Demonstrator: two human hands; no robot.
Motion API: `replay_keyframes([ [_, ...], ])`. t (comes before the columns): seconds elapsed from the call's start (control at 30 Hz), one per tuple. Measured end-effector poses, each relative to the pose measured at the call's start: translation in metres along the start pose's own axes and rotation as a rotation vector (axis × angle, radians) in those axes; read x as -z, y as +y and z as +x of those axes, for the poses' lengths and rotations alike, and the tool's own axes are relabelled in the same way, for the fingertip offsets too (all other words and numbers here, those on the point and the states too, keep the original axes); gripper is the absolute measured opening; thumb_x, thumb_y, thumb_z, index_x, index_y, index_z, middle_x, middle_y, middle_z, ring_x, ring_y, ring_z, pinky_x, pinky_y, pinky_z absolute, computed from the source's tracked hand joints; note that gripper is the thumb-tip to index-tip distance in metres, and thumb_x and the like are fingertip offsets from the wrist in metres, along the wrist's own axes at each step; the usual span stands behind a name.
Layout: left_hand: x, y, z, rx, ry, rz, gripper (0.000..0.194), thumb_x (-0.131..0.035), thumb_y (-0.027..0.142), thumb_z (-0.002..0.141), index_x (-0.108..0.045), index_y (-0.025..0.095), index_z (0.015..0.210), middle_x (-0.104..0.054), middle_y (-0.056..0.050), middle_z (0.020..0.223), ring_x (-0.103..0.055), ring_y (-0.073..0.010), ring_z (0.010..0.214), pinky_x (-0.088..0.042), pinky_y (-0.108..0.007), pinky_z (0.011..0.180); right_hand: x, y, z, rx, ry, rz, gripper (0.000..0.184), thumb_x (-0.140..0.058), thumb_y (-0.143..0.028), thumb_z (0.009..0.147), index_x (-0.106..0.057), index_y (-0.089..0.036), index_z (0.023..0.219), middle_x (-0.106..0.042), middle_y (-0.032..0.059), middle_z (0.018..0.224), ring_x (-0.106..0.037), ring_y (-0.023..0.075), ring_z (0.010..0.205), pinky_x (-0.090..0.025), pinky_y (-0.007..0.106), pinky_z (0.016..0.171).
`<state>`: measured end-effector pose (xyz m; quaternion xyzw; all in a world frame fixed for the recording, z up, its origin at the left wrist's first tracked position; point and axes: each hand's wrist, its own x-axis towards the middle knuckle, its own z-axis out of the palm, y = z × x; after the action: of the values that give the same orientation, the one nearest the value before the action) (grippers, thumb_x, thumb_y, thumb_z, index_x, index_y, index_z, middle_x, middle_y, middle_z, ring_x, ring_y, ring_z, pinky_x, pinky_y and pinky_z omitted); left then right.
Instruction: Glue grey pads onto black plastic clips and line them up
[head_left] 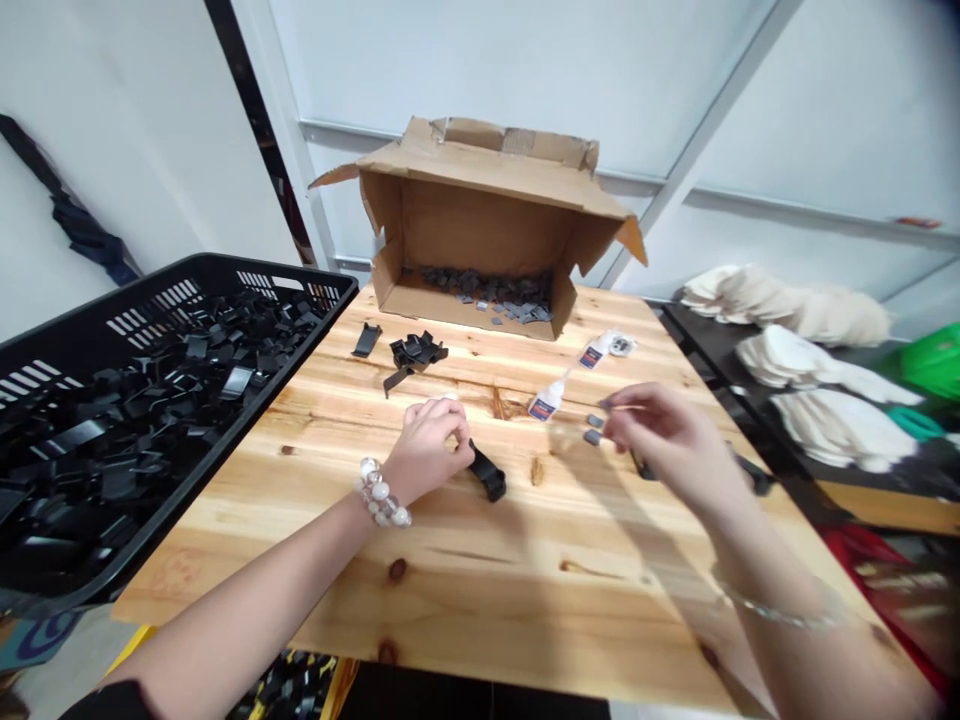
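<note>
My left hand (pixel 435 440), a beaded bracelet at its wrist, has its fingers curled round one end of a curved black plastic clip (pixel 489 474) just above or on the wooden table. Over the table's right side, my right hand (pixel 660 432) pinches what looks like a small grey pad (pixel 605 404) at its fingertips. Two loose grey pads (pixel 592 437) lie just left of those fingers. A small white glue bottle (pixel 547 400) with a blue label lies between my hands. Behind my right hand a dark piece (pixel 643 465) is partly hidden.
A cardboard box (pixel 472 312) on its side holds many grey pads. Several black clips (pixel 417 352) lie in front of it. At left stands a black crate (pixel 262 400) full of black parts. A second bottle (pixel 592 352) lies further back. White gloves (pixel 832 425) rest at right.
</note>
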<state>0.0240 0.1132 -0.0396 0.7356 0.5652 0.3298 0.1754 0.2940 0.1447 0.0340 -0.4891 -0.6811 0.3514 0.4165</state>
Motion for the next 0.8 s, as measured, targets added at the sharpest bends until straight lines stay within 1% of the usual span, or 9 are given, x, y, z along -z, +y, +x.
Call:
replay_keyframes([
  [0.13, 0.000, 0.001, -0.001, -0.034, -0.011, -0.006, 0.011, -0.055, 0.013, 0.077, -0.058, 0.019, 0.069, -0.060, -0.002, 0.099, -0.052, -0.0209, 0.103, -0.028, -0.042, 0.096, -0.050, 0.018, -0.012, 0.013, -0.203, -0.103, 0.017, -0.062, -0.030, 0.076, -0.061, -0.018, 0.088, -0.064, 0.0032, 0.074, -0.059, 0.0145, 0.063, -0.049, 0.027, 0.059],
  [0.2, 0.000, 0.000, -0.001, -0.050, -0.006, -0.018, 0.012, -0.053, 0.013, 0.079, -0.059, 0.019, 0.070, -0.059, -0.003, 0.100, -0.051, -0.0215, 0.105, -0.027, -0.043, 0.097, -0.069, 0.033, -0.017, 0.000, -0.246, -0.107, 0.018, -0.059, -0.029, 0.078, -0.062, -0.018, 0.092, -0.063, 0.0037, 0.076, -0.057, 0.0140, 0.064, -0.047, 0.027, 0.060],
  [0.27, 0.000, -0.001, -0.001, -0.066, -0.008, -0.047, 0.009, -0.055, 0.014, 0.079, -0.060, 0.020, 0.074, -0.058, -0.004, 0.103, -0.050, -0.0221, 0.107, -0.028, -0.044, 0.100, -0.081, 0.048, -0.021, -0.012, -0.249, -0.087, 0.023, -0.057, -0.026, 0.078, -0.062, -0.017, 0.100, -0.063, 0.0040, 0.079, -0.055, 0.0136, 0.064, -0.046, 0.027, 0.060],
  [0.33, -0.001, 0.000, 0.000, -0.082, -0.020, -0.084, 0.006, -0.056, 0.016, 0.080, -0.060, 0.020, 0.078, -0.057, -0.005, 0.104, -0.050, -0.0217, 0.108, -0.031, -0.042, 0.100, -0.086, 0.059, -0.024, -0.014, -0.239, -0.069, 0.023, -0.056, -0.024, 0.078, -0.064, -0.016, 0.099, -0.063, 0.0049, 0.081, -0.056, 0.0140, 0.066, -0.046, 0.027, 0.063],
  [0.43, 0.000, 0.001, 0.001, -0.084, -0.067, -0.225, 0.008, -0.053, 0.021, 0.084, -0.059, 0.018, 0.080, -0.054, -0.007, 0.103, -0.052, -0.0191, 0.105, -0.039, -0.035, 0.097, -0.084, 0.063, -0.026, -0.029, -0.252, -0.049, 0.017, -0.055, -0.025, 0.079, -0.068, -0.016, 0.087, -0.066, 0.0067, 0.083, -0.059, 0.0156, 0.072, -0.046, 0.028, 0.068],
  [0.53, 0.000, 0.002, 0.002, -0.023, -0.145, -0.465, 0.012, -0.054, 0.025, 0.085, -0.063, 0.017, 0.082, -0.053, -0.008, 0.106, -0.053, -0.0183, 0.105, -0.039, -0.033, 0.098, -0.080, 0.059, -0.027, -0.117, -0.273, -0.040, 0.020, -0.057, -0.029, 0.080, -0.070, -0.016, 0.087, -0.068, 0.0050, 0.077, -0.058, 0.0153, 0.066, -0.045, 0.028, 0.064],
  [0.6, 0.000, 0.002, 0.002, 0.021, -0.186, -0.580, 0.014, -0.055, 0.026, 0.085, -0.066, 0.017, 0.084, -0.052, -0.009, 0.108, -0.052, -0.0187, 0.106, -0.039, -0.033, 0.099, -0.079, 0.057, -0.027, -0.149, -0.251, -0.070, 0.021, -0.059, -0.031, 0.078, -0.070, -0.017, 0.090, -0.066, 0.0028, 0.069, -0.054, 0.0146, 0.060, -0.043, 0.027, 0.060],
  [0.7, -0.001, 0.001, 0.002, 0.059, -0.210, -0.669, 0.014, -0.057, 0.026, 0.084, -0.067, 0.017, 0.084, -0.053, -0.009, 0.108, -0.052, -0.0191, 0.106, -0.039, -0.034, 0.098, -0.080, 0.060, -0.027, -0.128, -0.208, -0.123, 0.021, -0.060, -0.030, 0.077, -0.070, -0.017, 0.090, -0.064, 0.0015, 0.066, -0.052, 0.0141, 0.058, -0.041, 0.027, 0.058],
  [0.8, -0.003, -0.003, 0.001, 0.086, -0.195, -0.678, 0.012, -0.057, 0.025, 0.083, -0.065, 0.016, 0.081, -0.053, -0.009, 0.106, -0.053, -0.0187, 0.104, -0.039, -0.035, 0.097, -0.080, 0.063, -0.026, -0.121, -0.219, -0.135, 0.020, -0.059, -0.029, 0.078, -0.070, -0.017, 0.089, -0.068, 0.0037, 0.071, -0.055, 0.0148, 0.060, -0.042, 0.027, 0.059],
])
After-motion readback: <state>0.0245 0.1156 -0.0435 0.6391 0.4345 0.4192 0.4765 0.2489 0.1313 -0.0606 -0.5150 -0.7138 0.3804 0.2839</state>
